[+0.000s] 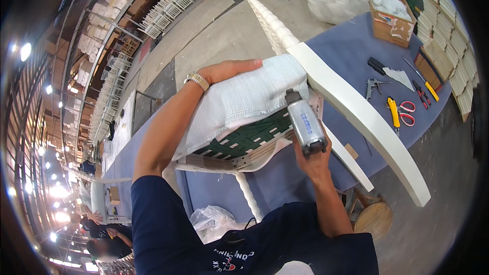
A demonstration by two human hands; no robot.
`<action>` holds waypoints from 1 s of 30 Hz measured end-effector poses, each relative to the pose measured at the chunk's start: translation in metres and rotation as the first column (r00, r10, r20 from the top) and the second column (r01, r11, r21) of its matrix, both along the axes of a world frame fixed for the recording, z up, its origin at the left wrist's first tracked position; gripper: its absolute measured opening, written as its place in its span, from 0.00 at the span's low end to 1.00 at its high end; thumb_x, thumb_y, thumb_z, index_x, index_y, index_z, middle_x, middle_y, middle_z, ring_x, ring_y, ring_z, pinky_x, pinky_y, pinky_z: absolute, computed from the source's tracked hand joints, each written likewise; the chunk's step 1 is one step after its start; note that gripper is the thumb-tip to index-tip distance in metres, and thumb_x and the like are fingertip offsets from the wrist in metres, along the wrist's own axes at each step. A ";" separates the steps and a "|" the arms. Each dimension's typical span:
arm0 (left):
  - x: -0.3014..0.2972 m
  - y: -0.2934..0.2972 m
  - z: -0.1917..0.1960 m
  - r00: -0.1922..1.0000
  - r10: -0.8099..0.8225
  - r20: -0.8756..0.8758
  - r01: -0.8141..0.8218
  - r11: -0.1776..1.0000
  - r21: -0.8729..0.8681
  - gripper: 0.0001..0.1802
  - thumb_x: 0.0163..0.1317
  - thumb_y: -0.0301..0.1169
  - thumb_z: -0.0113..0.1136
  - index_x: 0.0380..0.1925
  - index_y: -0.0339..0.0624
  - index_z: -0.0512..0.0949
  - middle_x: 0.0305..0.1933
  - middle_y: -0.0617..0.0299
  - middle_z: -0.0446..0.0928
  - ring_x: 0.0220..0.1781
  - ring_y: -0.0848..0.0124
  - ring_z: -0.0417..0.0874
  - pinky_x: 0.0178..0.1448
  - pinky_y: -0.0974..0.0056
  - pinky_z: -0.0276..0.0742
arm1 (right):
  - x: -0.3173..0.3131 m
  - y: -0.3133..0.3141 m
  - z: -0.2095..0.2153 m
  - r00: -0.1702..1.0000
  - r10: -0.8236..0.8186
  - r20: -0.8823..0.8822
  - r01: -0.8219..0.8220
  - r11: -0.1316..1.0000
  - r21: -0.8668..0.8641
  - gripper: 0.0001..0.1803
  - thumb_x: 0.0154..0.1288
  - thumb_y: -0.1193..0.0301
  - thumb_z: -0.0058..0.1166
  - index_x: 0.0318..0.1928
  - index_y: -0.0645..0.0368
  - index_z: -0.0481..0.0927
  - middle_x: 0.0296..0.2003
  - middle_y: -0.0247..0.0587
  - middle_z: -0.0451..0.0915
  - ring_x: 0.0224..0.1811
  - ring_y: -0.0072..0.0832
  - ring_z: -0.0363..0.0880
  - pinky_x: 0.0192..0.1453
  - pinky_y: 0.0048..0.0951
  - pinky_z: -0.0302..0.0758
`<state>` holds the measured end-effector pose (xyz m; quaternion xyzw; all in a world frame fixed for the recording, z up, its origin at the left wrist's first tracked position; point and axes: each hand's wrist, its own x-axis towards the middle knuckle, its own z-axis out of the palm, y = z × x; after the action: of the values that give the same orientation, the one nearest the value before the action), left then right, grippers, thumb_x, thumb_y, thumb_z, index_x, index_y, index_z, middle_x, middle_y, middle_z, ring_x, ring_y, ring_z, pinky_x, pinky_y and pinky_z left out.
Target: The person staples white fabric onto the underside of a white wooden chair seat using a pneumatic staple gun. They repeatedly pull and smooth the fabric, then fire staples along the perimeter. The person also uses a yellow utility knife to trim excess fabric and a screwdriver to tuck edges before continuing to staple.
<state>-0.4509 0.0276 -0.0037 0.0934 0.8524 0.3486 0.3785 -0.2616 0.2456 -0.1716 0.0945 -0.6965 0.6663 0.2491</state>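
Note:
A white wooden chair frame point(351, 104) lies tipped over on the blue-covered table, its seat turned with the underside toward me. White woven fabric point(239, 97) wraps the seat cushion, and dark green webbing point(249, 137) shows inside the frame. My left hand point(229, 70) rests over the top of the fabric with its fingers stretched out along it; a metal watch sits on that wrist. In my right hand point(313, 158) is a silver pneumatic staple gun point(304, 122), its nose against or very near the fabric's edge beside the chair leg. Whether it touches, I cannot tell.
On the table's right lie a putty knife point(397, 76), an air blow gun point(376, 87), a yellow cutter point(393, 112), red-handled pliers point(407, 113) and a screwdriver point(428, 86). A cardboard box point(392, 25) of white stuffing stands behind. A wooden stool point(373, 219) is below right.

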 end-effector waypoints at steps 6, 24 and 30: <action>0.050 0.012 0.019 0.895 -0.280 -0.346 0.225 0.955 -0.191 0.59 0.64 0.69 0.60 0.78 0.32 0.56 0.76 0.36 0.66 0.75 0.48 0.71 0.76 0.54 0.66 | 0.023 0.003 0.000 1.000 0.017 -0.022 -0.017 0.999 0.027 0.34 0.49 0.83 0.66 0.61 0.69 0.76 0.50 0.56 0.83 0.49 0.52 0.85 0.55 0.40 0.82; 0.125 0.051 0.015 0.582 -0.492 -0.648 -0.077 0.760 -0.646 0.64 0.49 0.42 0.78 0.81 0.45 0.47 0.74 0.40 0.65 0.69 0.37 0.73 0.67 0.37 0.73 | 0.038 -0.005 0.015 0.983 0.156 -0.100 -0.151 0.987 0.056 0.42 0.47 0.77 0.75 0.66 0.66 0.74 0.55 0.55 0.82 0.53 0.50 0.86 0.55 0.38 0.84; 0.126 0.056 0.017 0.613 -0.481 -0.627 -0.102 0.739 -0.666 0.65 0.47 0.36 0.77 0.82 0.46 0.46 0.75 0.40 0.64 0.70 0.37 0.72 0.68 0.37 0.72 | 0.040 -0.010 0.021 0.987 0.140 -0.074 -0.139 0.990 0.019 0.33 0.53 0.81 0.69 0.62 0.69 0.77 0.50 0.56 0.84 0.50 0.48 0.87 0.56 0.37 0.82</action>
<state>-0.3252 0.0837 0.0135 0.1932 0.9771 -0.0856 0.0240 -0.2212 0.2358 -0.1504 0.1694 -0.6828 0.6734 0.2270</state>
